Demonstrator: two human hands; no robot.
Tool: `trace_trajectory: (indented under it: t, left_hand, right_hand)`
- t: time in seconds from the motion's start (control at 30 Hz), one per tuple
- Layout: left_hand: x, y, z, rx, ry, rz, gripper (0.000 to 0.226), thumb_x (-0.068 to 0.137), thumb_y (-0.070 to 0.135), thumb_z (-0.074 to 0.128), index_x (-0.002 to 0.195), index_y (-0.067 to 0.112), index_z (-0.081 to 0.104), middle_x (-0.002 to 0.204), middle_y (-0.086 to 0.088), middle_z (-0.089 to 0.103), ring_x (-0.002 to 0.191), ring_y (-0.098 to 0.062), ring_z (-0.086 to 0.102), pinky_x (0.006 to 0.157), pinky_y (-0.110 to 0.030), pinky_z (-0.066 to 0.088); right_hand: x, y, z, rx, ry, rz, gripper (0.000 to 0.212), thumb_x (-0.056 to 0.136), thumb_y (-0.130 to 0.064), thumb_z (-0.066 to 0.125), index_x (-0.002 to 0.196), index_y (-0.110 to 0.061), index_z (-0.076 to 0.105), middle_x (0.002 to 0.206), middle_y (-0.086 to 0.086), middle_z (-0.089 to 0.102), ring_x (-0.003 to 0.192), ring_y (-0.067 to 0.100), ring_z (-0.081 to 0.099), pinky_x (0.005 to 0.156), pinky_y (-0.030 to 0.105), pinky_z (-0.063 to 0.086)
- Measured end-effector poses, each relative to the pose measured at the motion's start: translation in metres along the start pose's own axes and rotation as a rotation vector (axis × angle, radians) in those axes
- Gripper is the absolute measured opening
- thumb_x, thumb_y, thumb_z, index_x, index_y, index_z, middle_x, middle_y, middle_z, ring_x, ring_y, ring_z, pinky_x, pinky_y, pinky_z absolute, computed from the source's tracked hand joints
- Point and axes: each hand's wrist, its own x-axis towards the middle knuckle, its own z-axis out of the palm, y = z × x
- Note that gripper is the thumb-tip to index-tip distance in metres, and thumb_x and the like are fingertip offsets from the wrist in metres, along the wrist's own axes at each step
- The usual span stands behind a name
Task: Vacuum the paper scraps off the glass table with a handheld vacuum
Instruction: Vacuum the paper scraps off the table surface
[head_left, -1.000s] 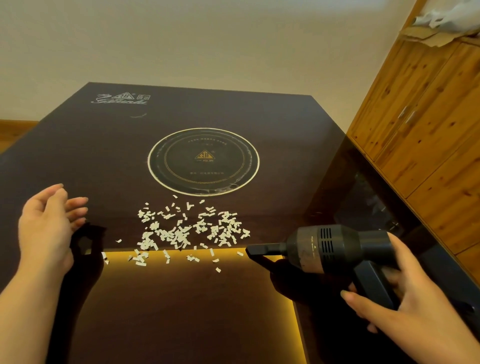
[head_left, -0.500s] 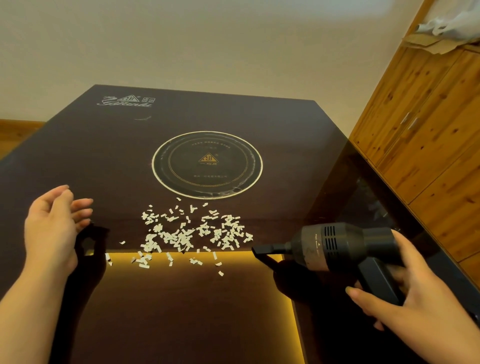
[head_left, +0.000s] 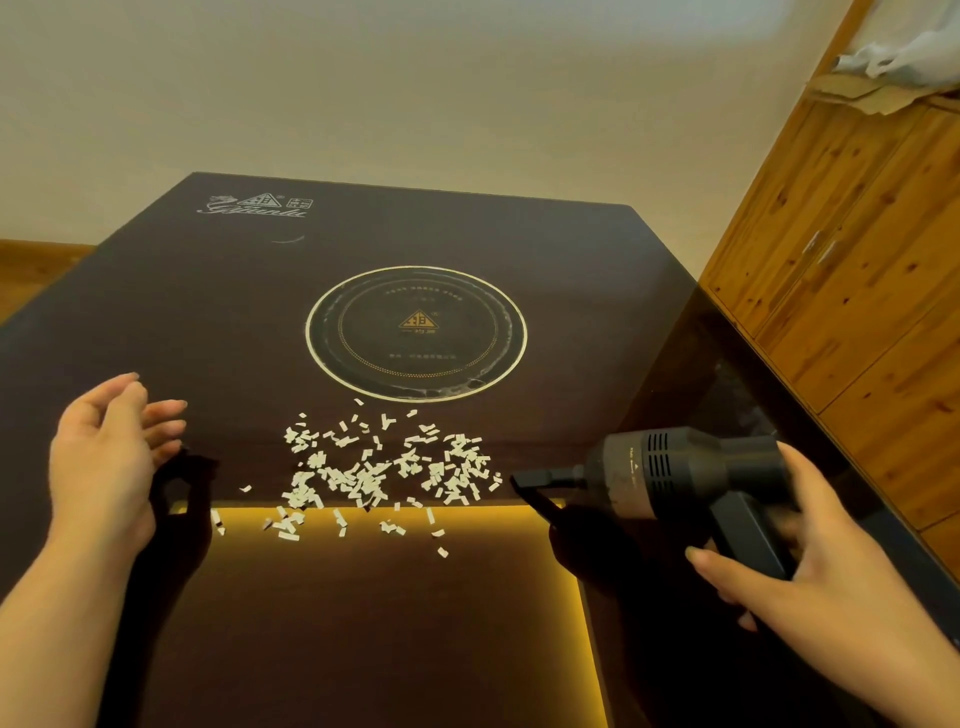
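Observation:
Many small white paper scraps (head_left: 384, 473) lie scattered on the dark glass table (head_left: 208, 312), just in front of its round hob ring. My right hand (head_left: 831, 582) grips the handle of a black handheld vacuum (head_left: 675, 470). Its narrow nozzle points left, with the tip just right of the scrap pile and close above the glass. My left hand (head_left: 111, 457) hovers at the left of the scraps, fingers loosely apart and holding nothing.
A round induction ring (head_left: 415, 332) with a gold logo sits in the table's middle. A wooden cabinet (head_left: 857, 312) stands close along the right side. A yellow light strip (head_left: 582, 597) glows in the glass near me. A pale wall is behind.
The view has shifted slightly, and the vacuum sits a little higher and further right in the picture. The nozzle stays just right of the scraps. My left hand has barely moved.

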Motion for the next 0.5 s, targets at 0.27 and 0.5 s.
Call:
trace_trajectory:
  t: [0.27, 0.5]
  left_hand:
    - [0.0008, -0.0012, -0.002, 0.0, 0.012, -0.004, 0.013, 0.094, 0.035, 0.043, 0.104, 0.038, 0.052, 0.087, 0.005, 0.064, 0.065, -0.001, 0.06, 0.06, -0.016, 0.046]
    - [0.0015, -0.0029, -0.0023, 0.01, 0.009, 0.006, 0.013, 0.094, 0.035, 0.043, 0.102, 0.039, 0.052, 0.088, 0.005, 0.065, 0.069, -0.003, 0.061, 0.063, -0.02, 0.045]
  right_hand:
    - [0.0053, -0.0009, 0.0028, 0.025, 0.001, -0.001, 0.107, 0.063, -0.015, 0.081, 0.139, -0.049, 0.014, 0.095, -0.014, 0.056, 0.08, 0.018, 0.067, 0.042, 0.021, 0.052]
    - [0.007, 0.0024, 0.0066, 0.076, -0.017, 0.023, 0.105, 0.064, -0.012, 0.081, 0.142, -0.043, 0.017, 0.116, 0.002, 0.058, 0.085, 0.023, 0.066, 0.043, 0.023, 0.053]
